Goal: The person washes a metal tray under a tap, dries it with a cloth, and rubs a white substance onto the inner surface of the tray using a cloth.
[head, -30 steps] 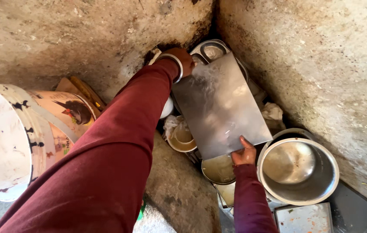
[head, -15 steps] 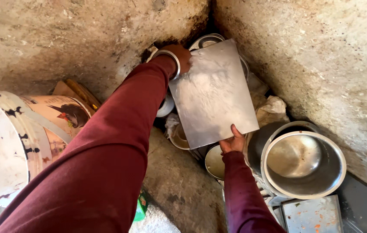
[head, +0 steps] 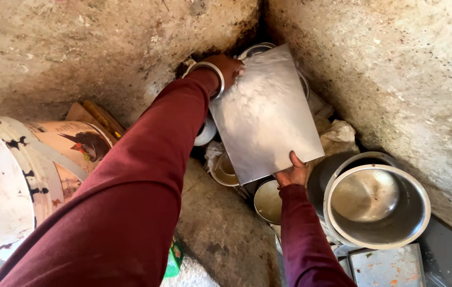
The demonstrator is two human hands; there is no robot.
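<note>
2 hands grip 1 flat metal sheet (head: 266, 114) at the centre of the frame. Nearest, the right hand (head: 292, 172) pinches its lower edge, thumb on top. Beside it at lower right sits a steel pot (head: 377, 207); a painted bucket (head: 19, 175) lies at the left. Farther up, the left hand (head: 228, 69), wearing a metal bangle (head: 210, 77), closes on the sheet's upper corner by the concrete wall (head: 385, 64).

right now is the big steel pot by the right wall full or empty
Empty. The steel pot sits upright with its mouth open to the head camera, and its bare shiny bottom shows with nothing inside.
</note>
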